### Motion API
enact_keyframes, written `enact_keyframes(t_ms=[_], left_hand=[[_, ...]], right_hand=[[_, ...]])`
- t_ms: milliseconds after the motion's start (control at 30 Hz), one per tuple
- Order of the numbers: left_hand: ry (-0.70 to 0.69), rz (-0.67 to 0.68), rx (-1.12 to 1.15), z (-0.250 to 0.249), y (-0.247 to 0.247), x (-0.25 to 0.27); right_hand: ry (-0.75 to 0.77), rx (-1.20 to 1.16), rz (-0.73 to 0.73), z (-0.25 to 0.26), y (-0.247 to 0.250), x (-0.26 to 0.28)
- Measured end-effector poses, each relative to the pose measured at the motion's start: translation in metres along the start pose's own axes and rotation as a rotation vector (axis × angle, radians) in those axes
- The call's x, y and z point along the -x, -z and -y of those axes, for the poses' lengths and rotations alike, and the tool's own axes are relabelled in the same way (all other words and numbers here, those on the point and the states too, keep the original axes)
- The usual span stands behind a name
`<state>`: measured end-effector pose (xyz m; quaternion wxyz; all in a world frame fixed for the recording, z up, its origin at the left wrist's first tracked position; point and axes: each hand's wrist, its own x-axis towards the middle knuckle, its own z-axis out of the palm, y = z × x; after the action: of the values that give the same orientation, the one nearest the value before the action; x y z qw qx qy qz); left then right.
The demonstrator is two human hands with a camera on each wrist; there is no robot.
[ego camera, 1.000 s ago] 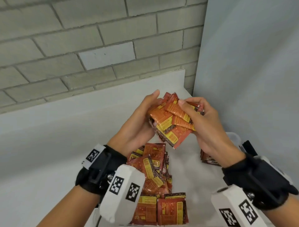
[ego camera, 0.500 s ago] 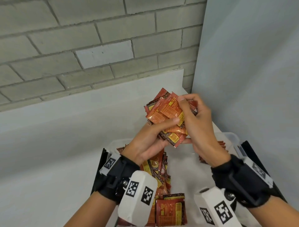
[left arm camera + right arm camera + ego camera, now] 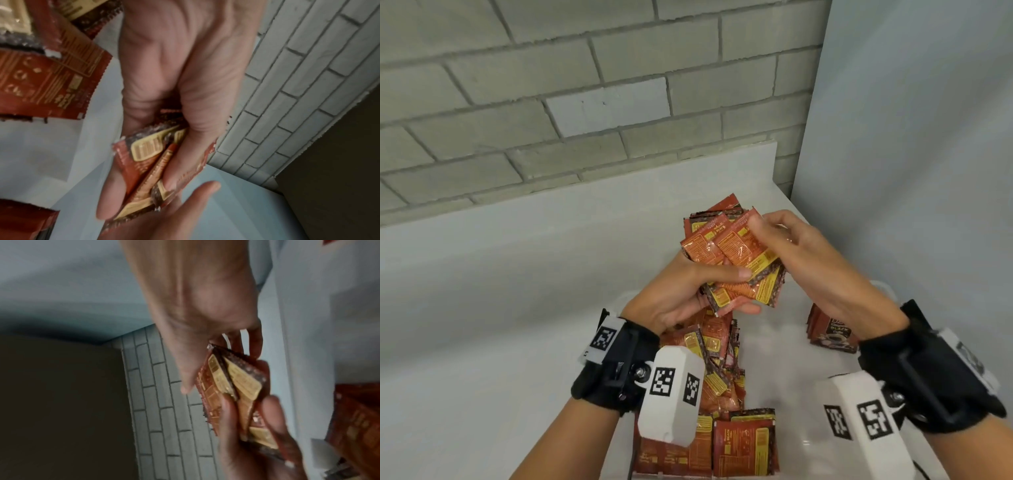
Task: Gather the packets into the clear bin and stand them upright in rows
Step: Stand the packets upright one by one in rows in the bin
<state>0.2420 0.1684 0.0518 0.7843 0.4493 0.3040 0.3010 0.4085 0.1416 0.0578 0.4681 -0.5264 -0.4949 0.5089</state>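
Observation:
A bundle of orange-red packets [image 3: 726, 246] hangs above the clear bin [image 3: 886, 289]. My left hand [image 3: 744, 291] grips the bundle from below, thumb across its front. From the right, my right hand [image 3: 770, 233] pinches the bundle's upper edge. The left wrist view shows the packets [image 3: 144, 155] fanned in my palm. In the right wrist view, the packet ends [image 3: 230, 381] sit between both hands. Inside the bin, a loose pile [image 3: 709, 346] lies at the left, upright packets [image 3: 743, 445] stand near the front, and a small group [image 3: 832, 332] stands at the right.
The bin sits on a white counter [image 3: 500, 325]. A grey brick wall [image 3: 585, 102] runs behind it, and a plain white panel [image 3: 911, 171] stands close on the right. The bin floor [image 3: 774, 359] between the pile and the right group is bare.
My left hand has shifted from the bundle's left side to underneath it, thumb now across the front. The packets have been drawn closer together, and my right hand has moved up to their top edge.

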Motion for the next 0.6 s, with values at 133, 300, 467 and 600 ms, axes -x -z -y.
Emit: enact_keyframes(t_ms=[133, 300, 467, 600], left_hand=[[-0.027, -0.003, -0.008, -0.001, 0.002, 0.002], [-0.040, -0.108, 0.105, -0.002, 0.005, -0.001], [-0.114, -0.232, 0.102, 0.000, 0.008, -0.005], [-0.151, -0.323, 0.027, 0.001, 0.013, -0.008]], right_hand=[[0.045, 0.051, 0.034, -0.002, 0.002, 0.000], [0.075, 0.125, 0.022, -0.008, 0.016, -0.002], [0.034, 0.214, 0.047, -0.014, 0.021, -0.004], [0.028, 0.219, 0.013, -0.017, 0.022, -0.005]])
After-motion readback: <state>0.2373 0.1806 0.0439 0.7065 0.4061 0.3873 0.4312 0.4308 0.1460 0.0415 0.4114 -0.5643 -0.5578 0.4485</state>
